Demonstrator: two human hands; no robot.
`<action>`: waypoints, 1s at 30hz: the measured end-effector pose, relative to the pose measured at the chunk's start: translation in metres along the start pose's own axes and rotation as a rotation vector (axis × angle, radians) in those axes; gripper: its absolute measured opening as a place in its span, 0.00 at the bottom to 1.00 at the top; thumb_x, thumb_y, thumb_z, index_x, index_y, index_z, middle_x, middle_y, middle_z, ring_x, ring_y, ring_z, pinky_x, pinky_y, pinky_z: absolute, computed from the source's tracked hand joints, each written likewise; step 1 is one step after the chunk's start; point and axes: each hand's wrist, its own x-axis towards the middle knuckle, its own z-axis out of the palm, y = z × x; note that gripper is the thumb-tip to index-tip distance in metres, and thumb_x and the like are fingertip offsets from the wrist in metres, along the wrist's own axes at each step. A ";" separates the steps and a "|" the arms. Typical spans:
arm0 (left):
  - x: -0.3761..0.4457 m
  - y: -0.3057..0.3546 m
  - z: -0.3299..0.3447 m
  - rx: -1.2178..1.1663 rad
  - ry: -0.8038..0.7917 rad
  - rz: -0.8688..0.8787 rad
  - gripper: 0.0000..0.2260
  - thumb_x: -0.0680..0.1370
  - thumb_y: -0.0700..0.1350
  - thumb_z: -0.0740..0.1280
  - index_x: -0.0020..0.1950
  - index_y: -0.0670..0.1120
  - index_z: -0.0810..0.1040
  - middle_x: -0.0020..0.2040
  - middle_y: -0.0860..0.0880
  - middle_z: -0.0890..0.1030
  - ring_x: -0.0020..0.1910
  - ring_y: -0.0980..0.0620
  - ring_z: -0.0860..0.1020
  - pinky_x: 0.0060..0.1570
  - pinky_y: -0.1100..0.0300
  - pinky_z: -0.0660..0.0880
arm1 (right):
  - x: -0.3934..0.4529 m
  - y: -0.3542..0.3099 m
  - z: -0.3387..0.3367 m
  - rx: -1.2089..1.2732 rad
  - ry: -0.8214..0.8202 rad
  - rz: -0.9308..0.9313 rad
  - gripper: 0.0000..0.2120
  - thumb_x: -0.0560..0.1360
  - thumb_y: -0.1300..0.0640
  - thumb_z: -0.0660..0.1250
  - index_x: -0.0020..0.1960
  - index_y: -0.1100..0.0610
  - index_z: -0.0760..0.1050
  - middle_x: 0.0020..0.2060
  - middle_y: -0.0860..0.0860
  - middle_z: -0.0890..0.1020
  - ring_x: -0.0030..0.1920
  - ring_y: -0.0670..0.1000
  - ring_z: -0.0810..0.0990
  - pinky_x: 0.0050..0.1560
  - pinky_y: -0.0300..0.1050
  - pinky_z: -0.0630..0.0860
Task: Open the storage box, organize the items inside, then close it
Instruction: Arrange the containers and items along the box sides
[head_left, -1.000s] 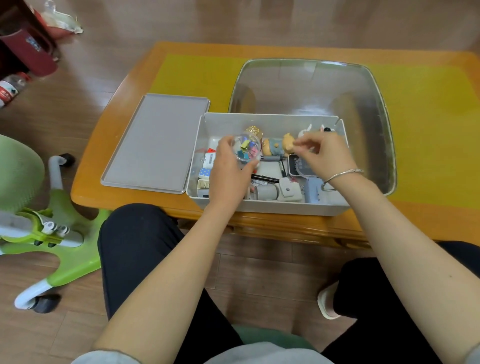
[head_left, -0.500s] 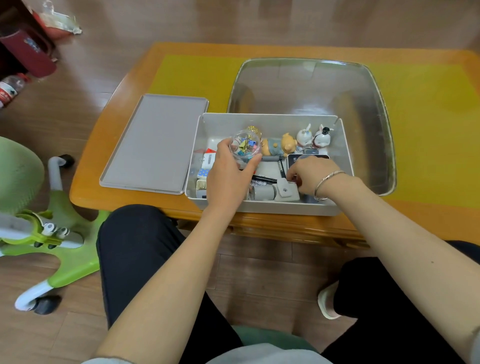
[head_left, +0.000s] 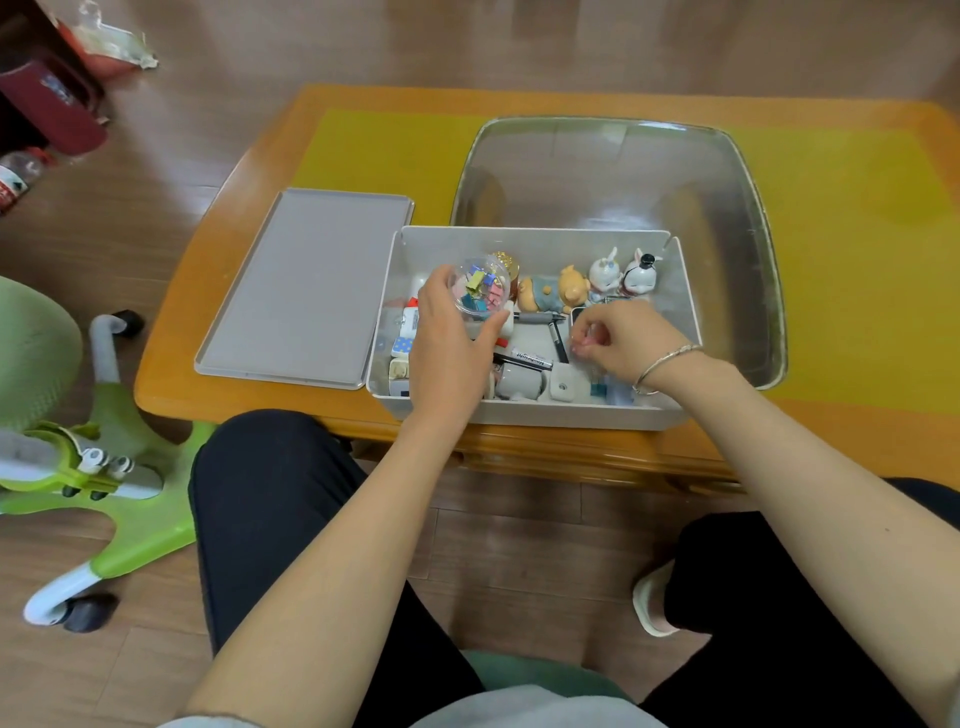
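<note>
Grey lid (head_left: 306, 287) lying flat on the table (head_left: 249, 171) just left of the open storage box (head_left: 530, 413), left hand (head_left: 449, 332) curled round a clear tub of coloured clips (head_left: 480, 291) over the box, right hand (head_left: 621, 338) fingers curled, pinching something small I can't make out, figurines (head_left: 605, 275) along the back wall.

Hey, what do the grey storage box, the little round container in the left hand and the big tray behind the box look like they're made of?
Storage box: likely matte grey plastic, with smooth moulded walls and rounded corners. Round container, held by the left hand: clear glossy plastic, probably, since the coloured clips inside show through. Big tray: looks like brushed metal, dull silvery with blurred reflections.
</note>
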 end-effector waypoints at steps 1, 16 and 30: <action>0.000 -0.001 0.000 0.018 -0.001 0.035 0.28 0.75 0.49 0.71 0.71 0.50 0.62 0.67 0.51 0.69 0.63 0.55 0.72 0.51 0.68 0.74 | 0.000 0.001 -0.003 0.050 0.040 0.021 0.05 0.73 0.60 0.69 0.41 0.51 0.76 0.32 0.45 0.74 0.36 0.48 0.73 0.38 0.37 0.65; 0.000 0.000 0.001 0.076 -0.090 -0.046 0.30 0.75 0.60 0.67 0.71 0.50 0.62 0.66 0.52 0.73 0.59 0.54 0.76 0.49 0.52 0.80 | 0.007 0.007 -0.010 -0.210 -0.082 -0.017 0.10 0.70 0.56 0.70 0.36 0.48 0.70 0.33 0.43 0.76 0.36 0.47 0.74 0.31 0.37 0.64; -0.001 0.000 0.002 0.113 -0.086 -0.011 0.30 0.74 0.61 0.67 0.70 0.50 0.62 0.65 0.52 0.73 0.58 0.54 0.76 0.47 0.56 0.80 | 0.007 0.005 -0.005 -0.237 -0.200 -0.014 0.10 0.69 0.63 0.68 0.36 0.50 0.71 0.36 0.47 0.77 0.39 0.50 0.75 0.38 0.39 0.70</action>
